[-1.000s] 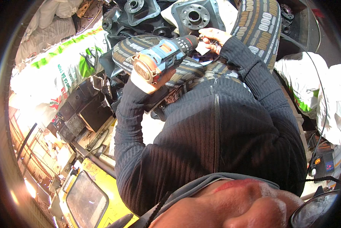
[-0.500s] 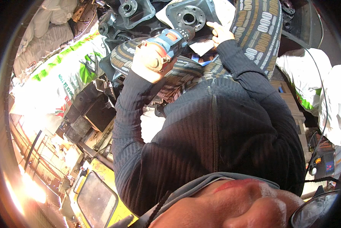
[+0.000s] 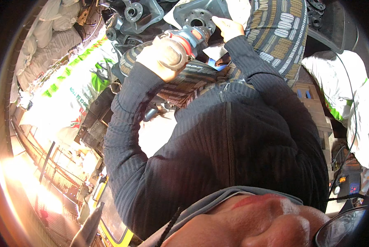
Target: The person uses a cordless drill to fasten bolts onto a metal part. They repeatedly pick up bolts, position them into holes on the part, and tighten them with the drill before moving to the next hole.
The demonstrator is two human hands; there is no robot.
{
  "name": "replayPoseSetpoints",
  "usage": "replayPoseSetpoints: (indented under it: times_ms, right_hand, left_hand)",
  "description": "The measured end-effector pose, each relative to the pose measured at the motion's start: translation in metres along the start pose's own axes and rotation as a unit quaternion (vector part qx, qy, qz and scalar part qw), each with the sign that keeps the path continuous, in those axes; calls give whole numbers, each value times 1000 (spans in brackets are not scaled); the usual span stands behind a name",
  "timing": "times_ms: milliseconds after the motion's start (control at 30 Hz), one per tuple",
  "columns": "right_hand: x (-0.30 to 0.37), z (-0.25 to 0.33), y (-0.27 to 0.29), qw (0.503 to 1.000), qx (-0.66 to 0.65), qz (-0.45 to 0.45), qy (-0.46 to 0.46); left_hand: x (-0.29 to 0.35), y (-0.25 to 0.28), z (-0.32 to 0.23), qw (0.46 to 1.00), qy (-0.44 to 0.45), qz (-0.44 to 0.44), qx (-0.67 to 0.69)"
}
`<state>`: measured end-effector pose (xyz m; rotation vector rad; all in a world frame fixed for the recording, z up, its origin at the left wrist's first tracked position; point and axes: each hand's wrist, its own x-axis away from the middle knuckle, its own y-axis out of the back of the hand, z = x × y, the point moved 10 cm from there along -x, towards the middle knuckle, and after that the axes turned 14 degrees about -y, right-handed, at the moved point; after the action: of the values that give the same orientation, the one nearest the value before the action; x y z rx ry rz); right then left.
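My left hand [image 3: 162, 59] is wrapped round a blue and red power drill [image 3: 188, 40]. The drill's dark chuck points at the lower right rim of a round flange with holes and a large central opening [image 3: 191, 16]. That flange sits on a grey metal plate [image 3: 217, 9] lying over my lap. Close to the flange's right edge is my right hand [image 3: 230, 29], with a finger stretched toward it and nothing visible in its grasp. Whether the fingertip touches the metal, I cannot tell. The drill's tip is hidden behind the chuck.
Similar grey flanged plates [image 3: 145, 16] are heaped at the upper left. White and green sacks [image 3: 79, 78] lie at left, and more white bags [image 3: 336, 78] at right. A wooden pallet [image 3: 312, 103] is beside me, and a thin black cable [image 3: 349, 94] hangs at right.
The drill and my left hand have shifted slightly and tilted. My right hand has moved a little left and up, nearer the flange, which appears higher in the picture.
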<state>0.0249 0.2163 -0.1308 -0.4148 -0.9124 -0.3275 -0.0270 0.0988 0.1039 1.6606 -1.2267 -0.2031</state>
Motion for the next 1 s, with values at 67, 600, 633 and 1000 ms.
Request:
replayPoseSetpoints:
  times_ms: [67,600,633,1000]
  right_hand:
    - [2,0,-2,1000,-27,12,4]
    - [2,0,-2,1000,-24,5,15]
    - [0,3,-2,999,-18,-6,35]
    - [20,12,-6,945,-210,235,-89]
  left_hand:
    - [-4,-2,0,1000,17,17,19]
    - [-15,-24,-4,995,-33,29,-84]
    - [-13,-19,-7,995,-31,-4,-94]
    - [51,6,-35,980,22,-183,77]
